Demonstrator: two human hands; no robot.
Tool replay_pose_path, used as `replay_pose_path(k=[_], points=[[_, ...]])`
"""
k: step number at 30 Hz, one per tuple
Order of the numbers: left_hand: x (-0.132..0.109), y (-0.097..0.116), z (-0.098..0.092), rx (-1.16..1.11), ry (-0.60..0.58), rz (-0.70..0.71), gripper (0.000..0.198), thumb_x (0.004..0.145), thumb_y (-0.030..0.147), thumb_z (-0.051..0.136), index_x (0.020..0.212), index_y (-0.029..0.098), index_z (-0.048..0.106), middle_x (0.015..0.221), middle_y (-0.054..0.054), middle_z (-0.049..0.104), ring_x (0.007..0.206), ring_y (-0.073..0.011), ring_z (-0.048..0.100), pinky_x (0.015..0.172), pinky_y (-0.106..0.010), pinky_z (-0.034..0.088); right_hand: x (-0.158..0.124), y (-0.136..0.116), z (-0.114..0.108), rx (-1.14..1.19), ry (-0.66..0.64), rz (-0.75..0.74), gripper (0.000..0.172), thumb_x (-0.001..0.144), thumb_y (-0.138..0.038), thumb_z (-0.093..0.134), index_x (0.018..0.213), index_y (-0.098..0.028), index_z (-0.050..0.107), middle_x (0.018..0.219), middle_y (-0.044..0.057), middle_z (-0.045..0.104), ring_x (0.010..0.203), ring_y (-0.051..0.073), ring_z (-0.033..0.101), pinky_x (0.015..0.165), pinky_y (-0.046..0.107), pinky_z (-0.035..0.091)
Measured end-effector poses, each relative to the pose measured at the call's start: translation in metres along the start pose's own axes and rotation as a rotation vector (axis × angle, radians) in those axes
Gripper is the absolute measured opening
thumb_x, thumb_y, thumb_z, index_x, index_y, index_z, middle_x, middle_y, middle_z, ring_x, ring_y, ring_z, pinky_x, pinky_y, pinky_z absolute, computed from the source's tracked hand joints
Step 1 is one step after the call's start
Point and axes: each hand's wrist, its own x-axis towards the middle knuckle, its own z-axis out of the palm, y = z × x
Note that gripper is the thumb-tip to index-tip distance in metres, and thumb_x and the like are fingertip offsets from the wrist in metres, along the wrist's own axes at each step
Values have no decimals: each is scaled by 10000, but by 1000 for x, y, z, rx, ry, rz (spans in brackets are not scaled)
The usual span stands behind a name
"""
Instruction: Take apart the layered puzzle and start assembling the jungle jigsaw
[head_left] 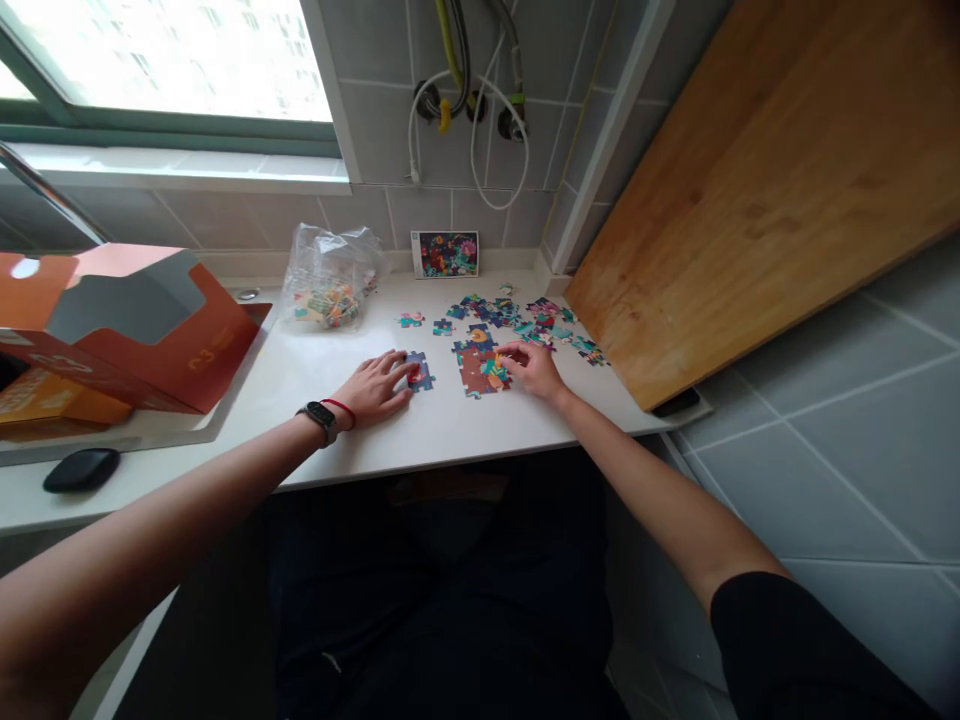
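My left hand [373, 388] lies with its fingers spread on the white counter, fingertips at a small joined section of jigsaw puzzle [421, 374] with a red shape on blue. My right hand [534, 368] is closed in a pinch at the right side of a larger joined puzzle section [475, 370], brown with blue along its top. A small puzzle piece [499, 361] with yellow on it shows at the right fingertips; its far side is partly covered by them. Loose puzzle pieces [491, 311] lie in a spread beyond both hands, and a single pink-and-teal piece [410, 320] sits apart.
A picture card [448, 255] leans on the tiled wall. Left of it stands a clear plastic bag [328, 290] with more pieces. An orange box [142, 325] and a black oval object [82, 470] are at far left. A wooden board [765, 190] slants along the right.
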Motion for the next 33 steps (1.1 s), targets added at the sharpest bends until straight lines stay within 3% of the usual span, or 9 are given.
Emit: replay_pose_path(k=[4,7,10,13,16,20,23,27,33], points=[[42,-1,-3,-115,87,69,509,1004,474,469,1455,248,536,1590,-149,452,1473,-376,416,1169,-597,376,43,10,10,76,-17,34,343,671,-438,847,881,-208,703,865,38,754,779,189,716,770,349,607],[86,7,-2,-247,222,70,462,1016,457,498,1407,219,562,1510,-156,534,1354,-329,554,1108,-530,470,73,18,15,97,-37,80,390,634,-464,889,839,-217,668,805,20,740,764,195,720,767,357,619],[125,15,8,-381,272,110,427,977,414,606,1349,204,600,1331,-136,665,1206,-286,651,1041,-473,529,93,25,18,129,-67,110,413,631,-481,910,851,-224,673,810,27,751,771,210,732,780,377,636],[147,17,24,-453,344,103,338,951,322,652,1271,211,646,1244,-113,714,1137,-263,678,1001,-450,550,98,31,19,167,-91,106,410,664,-485,906,905,-231,693,856,34,764,818,217,748,832,394,645],[150,15,33,-473,378,89,242,954,282,650,1185,220,684,1144,-87,755,1060,-246,700,958,-431,564,92,32,20,159,-106,93,379,719,-477,879,957,-234,711,897,43,772,859,219,757,866,399,640],[145,16,31,-510,457,14,226,1004,229,537,1177,207,681,1112,-82,777,1058,-230,713,952,-418,562,86,23,18,44,-89,15,286,806,-426,817,1000,-229,743,928,50,779,868,211,749,849,368,620],[142,19,26,-610,497,-99,261,1013,214,478,1199,202,661,1076,-66,791,1018,-214,735,937,-407,571,90,17,5,-93,40,-51,227,879,-411,727,989,-216,757,940,52,778,809,188,715,769,333,593],[142,19,21,-735,536,-227,250,990,291,519,1163,192,670,953,-49,799,899,-203,752,856,-368,592,103,20,-21,-169,187,-75,254,893,-425,663,987,-209,759,942,51,771,824,190,689,770,326,567],[144,18,22,-848,495,-340,275,955,371,538,1111,197,683,848,-28,782,821,-197,751,800,-343,598,105,32,-33,-261,-74,64,249,869,-408,669,988,-211,764,855,36,750,765,194,666,739,325,544]])
